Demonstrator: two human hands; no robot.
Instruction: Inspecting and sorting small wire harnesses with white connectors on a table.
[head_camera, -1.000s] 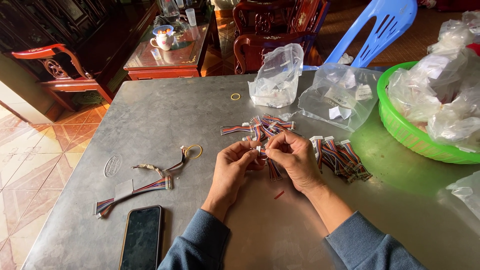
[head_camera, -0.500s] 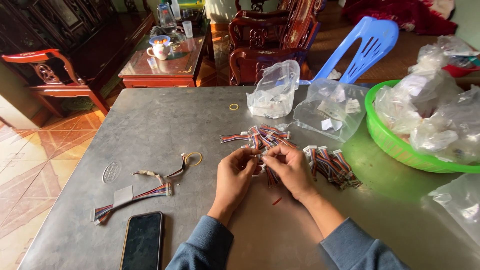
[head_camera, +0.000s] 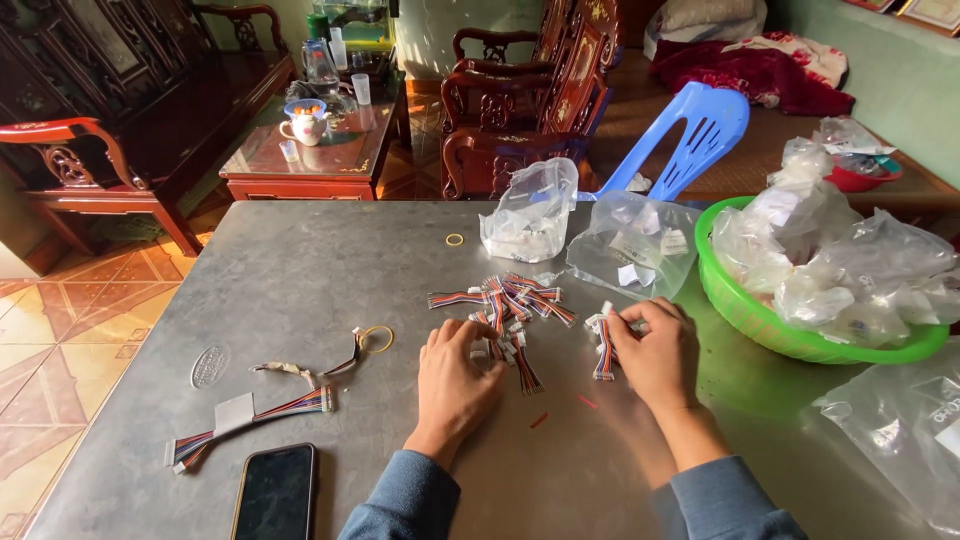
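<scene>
I saw clear plastic bags (head_camera: 530, 210) at the table's far side, more heaped in a green basket (head_camera: 760, 318), and a dark-screened phone (head_camera: 276, 492) near me.

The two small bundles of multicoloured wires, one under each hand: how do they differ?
The loose pile of multicoloured wires lies fanned flat on the grey metal table, the left hand resting on its edge. The tight wire bundle is gripped by the right hand. Both have white connectors.
</scene>
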